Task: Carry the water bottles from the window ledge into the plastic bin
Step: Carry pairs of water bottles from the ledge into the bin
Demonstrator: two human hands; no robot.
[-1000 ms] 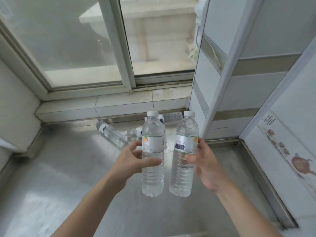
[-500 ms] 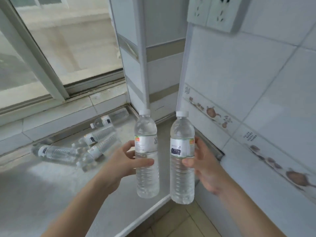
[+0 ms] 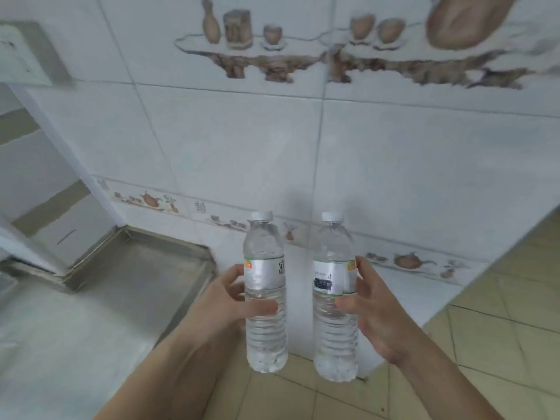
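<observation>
I hold two clear water bottles upright, side by side, in front of a white tiled wall. My left hand (image 3: 225,301) is wrapped around the left bottle (image 3: 265,331), thumb across its front. My right hand (image 3: 374,310) grips the right bottle (image 3: 333,338) from its right side. Both bottles have white caps and pale labels, and a small gap separates them. The metal ledge (image 3: 136,277) lies to the lower left, behind my left arm. No plastic bin is in view, and the other bottles on the ledge are out of sight.
The white tiled wall (image 3: 363,165) with a teapot border stands straight ahead, close to the bottles. Beige floor tiles (image 3: 500,322) spread to the right and below. A wall socket (image 3: 21,53) sits at the upper left.
The view has swung right, away from the window and the bottles lying on the ledge, toward the tiled wall and floor. Both hands keep their grip on the upright bottles.
</observation>
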